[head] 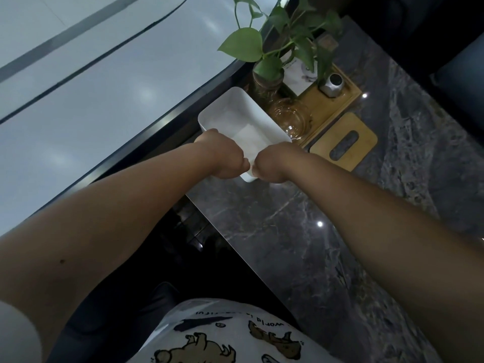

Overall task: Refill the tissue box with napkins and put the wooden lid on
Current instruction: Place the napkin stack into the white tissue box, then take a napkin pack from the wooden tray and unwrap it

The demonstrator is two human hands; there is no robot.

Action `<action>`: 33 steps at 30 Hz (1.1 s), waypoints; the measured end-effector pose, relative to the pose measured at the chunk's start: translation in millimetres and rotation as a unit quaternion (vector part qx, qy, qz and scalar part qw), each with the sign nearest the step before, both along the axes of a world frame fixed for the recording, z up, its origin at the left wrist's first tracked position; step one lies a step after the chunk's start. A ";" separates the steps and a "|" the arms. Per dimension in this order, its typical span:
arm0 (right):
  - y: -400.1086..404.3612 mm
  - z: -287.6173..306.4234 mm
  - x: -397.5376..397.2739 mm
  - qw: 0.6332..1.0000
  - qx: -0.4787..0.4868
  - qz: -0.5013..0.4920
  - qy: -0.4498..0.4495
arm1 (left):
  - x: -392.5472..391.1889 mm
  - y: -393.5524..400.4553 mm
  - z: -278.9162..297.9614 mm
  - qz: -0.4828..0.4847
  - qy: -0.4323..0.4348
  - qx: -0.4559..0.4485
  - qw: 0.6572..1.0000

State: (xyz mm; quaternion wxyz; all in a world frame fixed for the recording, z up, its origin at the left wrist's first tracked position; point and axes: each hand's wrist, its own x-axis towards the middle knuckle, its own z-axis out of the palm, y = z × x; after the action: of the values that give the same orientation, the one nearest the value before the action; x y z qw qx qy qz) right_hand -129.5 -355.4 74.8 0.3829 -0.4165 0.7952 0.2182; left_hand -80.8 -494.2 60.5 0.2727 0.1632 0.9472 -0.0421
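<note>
Tissue box (pixel 237 119), white, open-topped, lid off, standing on the dark marbled counter (pixel 301 231) near its left edge. Inside, a low stack of white napkins (pixel 247 134) lying on the bottom, well below the rim. Left hand (pixel 222 157) curled into a fist over the near left rim of the box, fingers hidden past the knuckles; closed, but on what, cannot tell. Right hand (pixel 275 163) likewise curled at the near right corner, knuckles almost touching those of the left; closed too, its hold hidden from this angle. Both bare forearms reaching in from the bottom of the view, meeting at the near end of the box.

Wooden lid (pixel 343 141) lying flat on the counter just right of the box, apart from it, with an oval slot through its middle showing the dark stone beneath. Beyond it, a wooden tray (pixel 337 100) bearing a clear glass jar (pixel 289 119), just beside the box's far right wall, and a small metal-grey object (pixel 332 85). Green leafy plant (pixel 275 35) in a brown glass vessel at the far end of the box. Pale tiled floor (pixel 91 74) off to the left. Printed white shirt (pixel 227 334) at the bottom edge.
</note>
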 end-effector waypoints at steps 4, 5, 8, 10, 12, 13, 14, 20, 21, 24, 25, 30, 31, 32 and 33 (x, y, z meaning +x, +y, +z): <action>6.8 2.4 1.3 0.994 -0.081 -0.072 0.033 | 2.7 -2.8 5.0 -0.021 0.001 0.002 1.000; 11.1 4.8 0.8 0.987 -0.120 -0.095 0.041 | 3.9 -4.8 5.6 -0.023 0.015 0.006 1.000; 31.3 18.4 2.0 0.960 -0.243 -0.120 0.074 | 11.5 -13.8 10.8 0.016 0.075 0.051 0.996; 49.3 28.7 7.8 0.936 -0.312 -0.121 0.107 | 20.9 -17.5 16.3 0.033 0.114 0.082 0.990; 68.3 36.4 18.3 0.914 -0.357 -0.141 0.130 | 33.8 -15.6 22.9 0.042 0.151 0.116 0.981; 77.3 38.8 24.9 0.907 -0.369 -0.149 0.142 | 40.6 -12.7 26.5 0.047 0.166 0.133 0.976; 85.7 40.0 32.2 0.899 -0.377 -0.157 0.155 | 47.2 -8.1 29.8 0.051 0.180 0.144 0.972; 127.4 32.6 84.9 0.849 -0.390 -0.266 0.235 | 69.6 38.2 41.7 0.051 0.205 0.137 0.968; 135.5 30.8 93.3 0.850 -0.377 -0.282 0.238 | 70.3 47.8 41.7 0.043 0.207 0.134 0.968; 161.1 28.5 112.1 0.849 -0.338 -0.317 0.255 | 66.9 76.6 41.9 0.018 0.213 0.131 0.968; 169.3 28.7 116.3 0.845 -0.332 -0.328 0.261 | 64.8 86.2 42.5 0.009 0.214 0.136 0.967; 210.1 30.6 130.4 0.825 -0.306 -0.379 0.286 | 56.9 132.7 47.6 -0.046 0.215 0.147 0.964; 218.5 30.4 133.5 0.819 -0.306 -0.389 0.291 | 55.9 141.4 48.6 -0.059 0.213 0.147 0.964; 227.0 30.6 137.5 0.814 -0.305 -0.399 0.292 | 55.3 150.3 49.8 -0.070 0.210 0.146 0.964; 235.5 30.9 141.7 0.810 -0.304 -0.408 0.292 | 55.4 159.6 51.0 -0.079 0.207 0.145 0.964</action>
State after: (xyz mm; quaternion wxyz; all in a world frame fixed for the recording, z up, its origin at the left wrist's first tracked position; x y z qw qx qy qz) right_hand 12.2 -119.9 105.7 0.0404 -0.0658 0.9920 -0.1002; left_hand -25.4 -334.6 111.6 0.0394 0.2633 0.9630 0.0414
